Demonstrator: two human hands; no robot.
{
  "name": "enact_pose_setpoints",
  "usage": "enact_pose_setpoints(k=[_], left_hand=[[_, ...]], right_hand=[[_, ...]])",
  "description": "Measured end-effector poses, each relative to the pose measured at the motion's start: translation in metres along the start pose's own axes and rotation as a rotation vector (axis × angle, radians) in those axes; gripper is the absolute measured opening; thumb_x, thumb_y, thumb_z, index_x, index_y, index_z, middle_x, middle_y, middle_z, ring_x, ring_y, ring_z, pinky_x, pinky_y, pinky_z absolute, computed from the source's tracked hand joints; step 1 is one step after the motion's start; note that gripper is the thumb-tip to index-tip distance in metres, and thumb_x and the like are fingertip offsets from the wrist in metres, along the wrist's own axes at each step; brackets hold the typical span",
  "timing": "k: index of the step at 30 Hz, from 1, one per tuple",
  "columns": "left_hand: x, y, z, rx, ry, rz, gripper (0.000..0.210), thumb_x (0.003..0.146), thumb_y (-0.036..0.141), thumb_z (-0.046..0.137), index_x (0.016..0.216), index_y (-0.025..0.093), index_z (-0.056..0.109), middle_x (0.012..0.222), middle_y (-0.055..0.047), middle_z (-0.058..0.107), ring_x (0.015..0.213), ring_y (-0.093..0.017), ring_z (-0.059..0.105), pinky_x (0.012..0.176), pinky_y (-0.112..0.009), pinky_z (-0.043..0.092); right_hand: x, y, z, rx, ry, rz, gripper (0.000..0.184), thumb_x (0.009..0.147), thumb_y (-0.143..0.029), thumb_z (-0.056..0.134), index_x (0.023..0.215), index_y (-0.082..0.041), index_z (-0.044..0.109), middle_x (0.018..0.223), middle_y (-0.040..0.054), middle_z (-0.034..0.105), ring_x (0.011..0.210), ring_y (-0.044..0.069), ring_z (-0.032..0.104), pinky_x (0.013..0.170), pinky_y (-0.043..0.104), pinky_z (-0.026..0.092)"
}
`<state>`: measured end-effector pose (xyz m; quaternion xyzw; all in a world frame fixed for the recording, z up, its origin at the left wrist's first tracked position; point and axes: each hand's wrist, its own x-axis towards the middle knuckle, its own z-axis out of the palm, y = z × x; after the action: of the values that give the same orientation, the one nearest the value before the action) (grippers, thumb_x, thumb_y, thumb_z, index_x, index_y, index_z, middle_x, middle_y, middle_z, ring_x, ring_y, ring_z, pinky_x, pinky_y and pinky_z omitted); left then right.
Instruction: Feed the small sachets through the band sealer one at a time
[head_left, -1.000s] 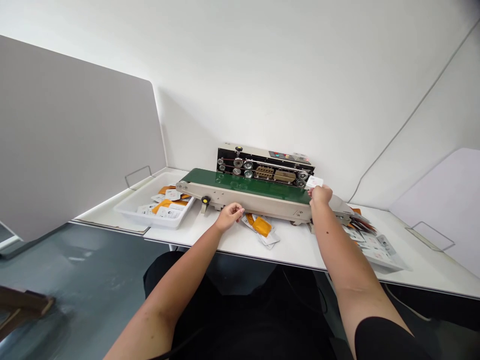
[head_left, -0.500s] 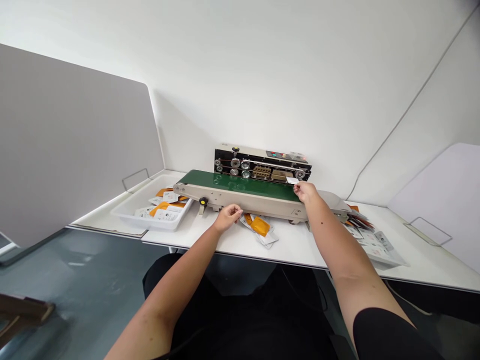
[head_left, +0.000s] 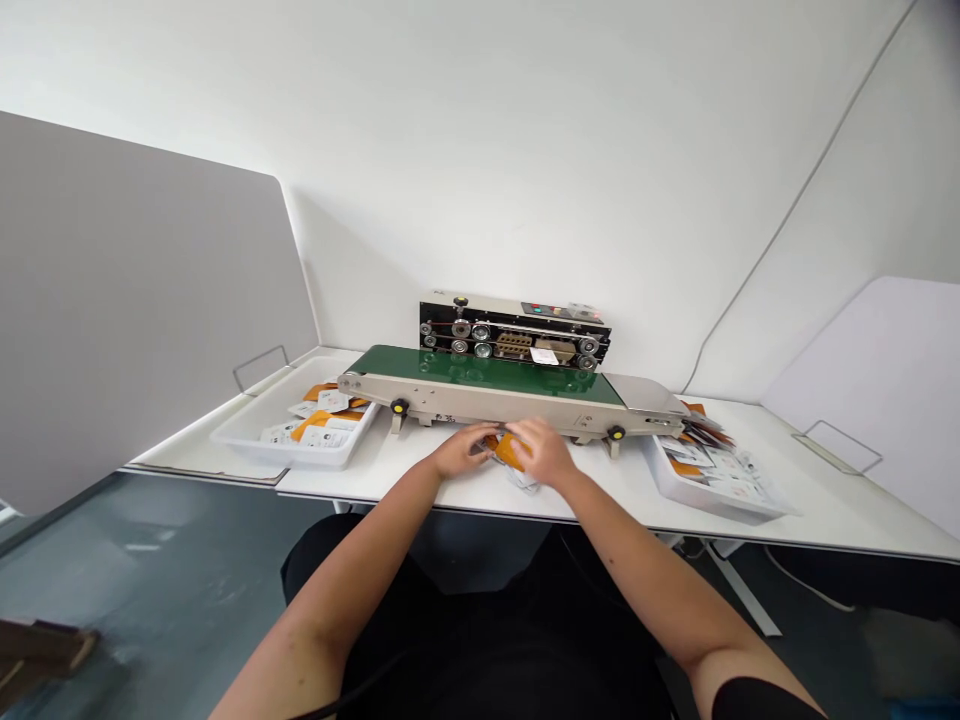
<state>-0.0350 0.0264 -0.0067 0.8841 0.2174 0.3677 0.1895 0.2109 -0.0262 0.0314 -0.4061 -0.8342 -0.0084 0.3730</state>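
The person's left hand [head_left: 463, 453], loosely curled, was at the left edge of a small pile of packets [head_left: 523, 481] on the near part of the counter [head_left: 450, 493]. The right hand [head_left: 543, 452], fingers bent, touched an orange packet [head_left: 511, 453] in that pile; whether either hand gripped anything could not be told. A white packet [head_left: 544, 356] was at the machine [head_left: 517, 330], above the far side of the green belt [head_left: 442, 367]. Packet-filled tubs stood left [head_left: 330, 461] and right [head_left: 718, 506].
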Motion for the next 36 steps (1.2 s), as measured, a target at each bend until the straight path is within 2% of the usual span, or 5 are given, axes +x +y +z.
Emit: enact_pose_setpoints(k=[3,6,12,22,36], left_hand=[[-0.001,0.001,0.002,0.068,-0.114,0.019,0.053,0.089,0.029,0.067,0.141,0.021,0.055,0.145,-0.015,0.057,0.134,-0.030,0.053,0.114,-0.047,0.039],[-0.002,-0.001,0.004,0.131,-0.147,0.014,0.047,0.089,0.030,0.068,0.136,0.024,0.061,0.141,-0.012,0.061,0.133,-0.029,0.054,0.115,-0.046,0.039],[0.002,-0.013,0.009,0.179,-0.056,0.005,0.033,0.089,0.029,0.068,0.121,0.022,0.070,0.124,-0.012,0.071,0.119,-0.027,0.064,0.107,-0.044,0.046],[0.005,-0.017,0.010,0.194,-0.067,-0.050,0.046,0.083,0.031,0.073,0.129,0.028,0.067,0.138,-0.011,0.063,0.126,-0.031,0.059,0.110,-0.046,0.042],[0.007,-0.012,0.002,0.133,0.072,0.003,0.024,0.091,0.041,0.067,0.101,0.024,0.080,0.098,-0.010,0.077,0.092,-0.026,0.069,0.091,-0.042,0.050]], right_hand=[[-0.023,-0.011,0.037,-0.075,-0.219,0.028,0.062,0.090,-0.042,0.060,0.148,-0.022,0.048,0.151,0.0104,0.048,0.138,0.030,0.042,0.115,0.048,0.034],[-0.030,-0.003,0.053,-0.092,-0.246,0.141,0.065,0.092,-0.042,0.057,0.151,-0.020,0.044,0.154,0.0117,0.044,0.141,0.030,0.040,0.117,0.050,0.031],[-0.033,0.008,0.049,-0.038,-0.192,0.130,0.049,0.095,-0.033,0.053,0.143,-0.024,0.054,0.146,0.0092,0.053,0.135,0.026,0.045,0.116,0.047,0.034],[-0.034,0.015,0.050,0.000,-0.138,0.233,0.048,0.091,-0.028,0.056,0.138,-0.023,0.059,0.142,0.0099,0.056,0.132,0.027,0.044,0.114,0.047,0.035],[-0.036,0.016,0.052,0.005,-0.082,0.251,0.048,0.088,-0.030,0.062,0.136,-0.022,0.060,0.137,0.0099,0.058,0.131,0.028,0.044,0.113,0.047,0.035]])
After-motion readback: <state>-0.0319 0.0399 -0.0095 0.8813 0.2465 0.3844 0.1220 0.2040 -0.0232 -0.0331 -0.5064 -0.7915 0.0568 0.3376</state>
